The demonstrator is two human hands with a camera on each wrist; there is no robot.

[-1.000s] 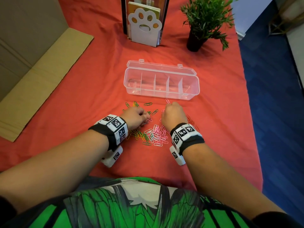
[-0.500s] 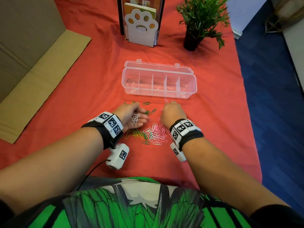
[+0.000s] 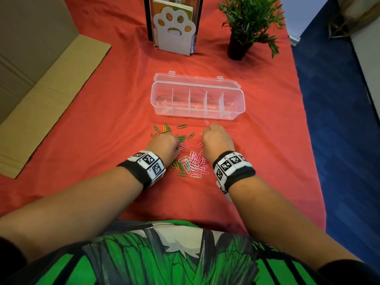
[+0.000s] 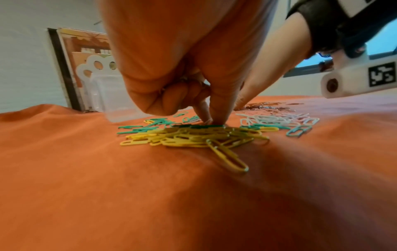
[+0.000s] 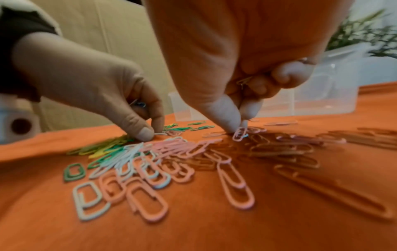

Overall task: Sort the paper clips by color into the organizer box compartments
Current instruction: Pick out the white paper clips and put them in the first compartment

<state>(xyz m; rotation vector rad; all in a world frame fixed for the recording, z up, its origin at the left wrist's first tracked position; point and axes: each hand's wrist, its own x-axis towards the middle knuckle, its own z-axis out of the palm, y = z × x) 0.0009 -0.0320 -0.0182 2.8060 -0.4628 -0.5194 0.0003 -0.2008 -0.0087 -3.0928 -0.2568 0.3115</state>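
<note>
A loose heap of paper clips lies on the red cloth: green (image 3: 182,137), yellow (image 4: 189,137), white (image 5: 126,156), pink (image 3: 198,161) and reddish ones (image 5: 354,137). The clear organizer box (image 3: 238,112) stands open just beyond, with several compartments. My left hand (image 3: 176,145) is knuckles-up on the heap. It keeps clips in its curled fingers while thumb and forefinger (image 5: 146,134) pinch a white clip (image 5: 160,134). My right hand (image 3: 206,133) also has clips tucked in its curled fingers, and its thumb and forefinger (image 5: 227,122) pinch a pink clip (image 5: 240,135).
A paw-shaped white holder (image 3: 174,29) and a potted plant (image 3: 240,44) stand behind the box. Flattened cardboard (image 3: 41,95) lies at the left. The table's right edge (image 3: 308,130) drops to blue floor.
Half a second ago my left hand was turned palm-up showing white clips; it has rolled back knuckles-up onto the heap. The right hand has stayed in place.
</note>
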